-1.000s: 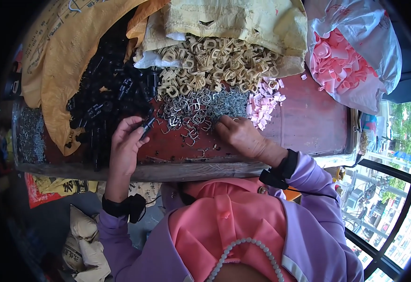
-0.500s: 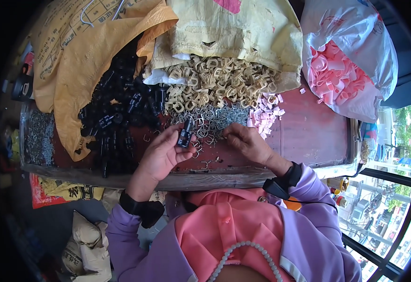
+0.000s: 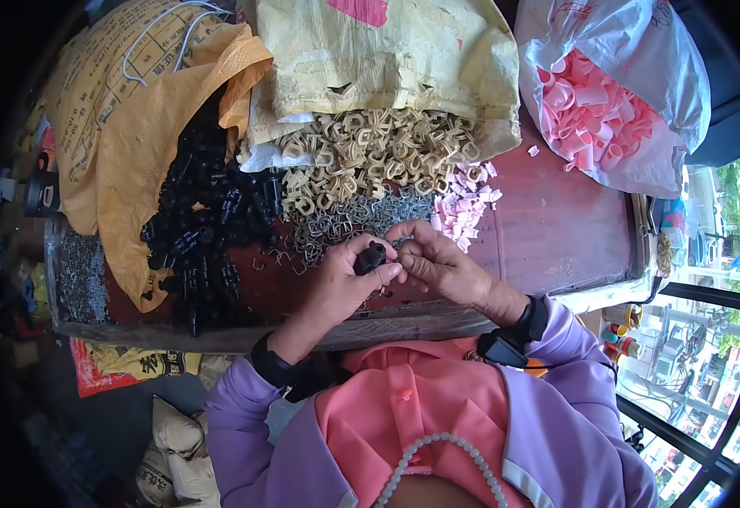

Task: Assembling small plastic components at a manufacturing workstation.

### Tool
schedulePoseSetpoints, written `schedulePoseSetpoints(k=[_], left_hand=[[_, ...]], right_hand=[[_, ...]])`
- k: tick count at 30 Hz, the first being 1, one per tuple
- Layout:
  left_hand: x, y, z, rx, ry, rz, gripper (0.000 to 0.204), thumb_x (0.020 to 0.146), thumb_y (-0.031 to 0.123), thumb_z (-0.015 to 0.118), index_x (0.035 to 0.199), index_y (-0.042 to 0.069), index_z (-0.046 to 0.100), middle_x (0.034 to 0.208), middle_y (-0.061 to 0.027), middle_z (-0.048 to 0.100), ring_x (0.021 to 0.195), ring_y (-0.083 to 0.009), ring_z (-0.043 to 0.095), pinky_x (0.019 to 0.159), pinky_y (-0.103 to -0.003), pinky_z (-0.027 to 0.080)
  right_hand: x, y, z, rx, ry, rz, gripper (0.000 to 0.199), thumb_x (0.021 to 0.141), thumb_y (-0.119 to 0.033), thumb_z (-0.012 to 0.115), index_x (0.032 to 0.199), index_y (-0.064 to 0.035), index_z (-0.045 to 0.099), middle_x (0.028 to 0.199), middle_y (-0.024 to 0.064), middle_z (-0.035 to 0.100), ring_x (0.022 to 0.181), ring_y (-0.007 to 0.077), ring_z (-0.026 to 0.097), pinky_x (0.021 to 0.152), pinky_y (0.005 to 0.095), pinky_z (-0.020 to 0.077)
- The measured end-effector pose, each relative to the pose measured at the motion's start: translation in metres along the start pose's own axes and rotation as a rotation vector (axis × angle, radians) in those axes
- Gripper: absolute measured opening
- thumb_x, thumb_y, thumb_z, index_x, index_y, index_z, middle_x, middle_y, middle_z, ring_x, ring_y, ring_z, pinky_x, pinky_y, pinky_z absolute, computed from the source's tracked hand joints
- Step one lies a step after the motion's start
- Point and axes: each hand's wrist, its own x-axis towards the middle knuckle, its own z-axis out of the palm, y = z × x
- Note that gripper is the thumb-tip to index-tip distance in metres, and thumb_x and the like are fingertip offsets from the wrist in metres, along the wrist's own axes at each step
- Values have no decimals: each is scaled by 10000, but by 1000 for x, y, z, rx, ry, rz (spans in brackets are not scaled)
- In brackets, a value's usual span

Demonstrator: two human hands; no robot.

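My left hand (image 3: 343,278) grips a black plastic cylindrical part (image 3: 371,257), its round end turned upward. Fingers of my right hand (image 3: 450,271) are pinched together right beside that part, at its right; whatever they hold is hidden. Just beyond both hands lie U-shaped metal clips (image 3: 323,235) and a heap of small grey metal pieces (image 3: 399,212). Small pale pink pieces (image 3: 463,207) sit beyond my right hand. More black plastic parts (image 3: 205,233) are piled to the left.
Beige plastic loops (image 3: 374,157) spill from a cream sack (image 3: 387,68). An orange woven sack (image 3: 124,144) leans at the left, near small metal bits (image 3: 82,267). At the right, a white bag (image 3: 675,127) holds curled pink pieces (image 3: 594,114) on the dark red table (image 3: 556,229).
My hands have come together. The left moved right and tilted the black part end-up; the right moved from the small metal heap to beside it. The view has shifted slightly.
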Motion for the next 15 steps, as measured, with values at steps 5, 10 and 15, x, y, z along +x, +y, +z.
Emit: schedulePoseSetpoints(k=[5,10,15], left_hand=[[-4,0,6,210,37,143,72,763,83,575,777,28,531,628,-12,566,565,-40,476,512,-171,385],[-6,0,14,-17,67,129,71,761,91,585,770,34,544,619,4,534,541,-32,456,482,-181,377],[-5,-10,13,-37,142,79,70,766,95,583,781,32,556,592,21,502,516,-29,435,462,-175,359]], right_hand=[[-6,-1,3,21,13,3,280,858,-153,433,1098,-45,338,683,2,464,527,49,381,493,162,329],[-11,0,3,-26,18,-51,255,857,-169,440,1069,-49,367,716,6,494,560,43,423,505,156,351],[-16,-2,2,-117,81,36,211,846,-211,473,963,-37,453,726,5,523,600,43,466,520,160,377]])
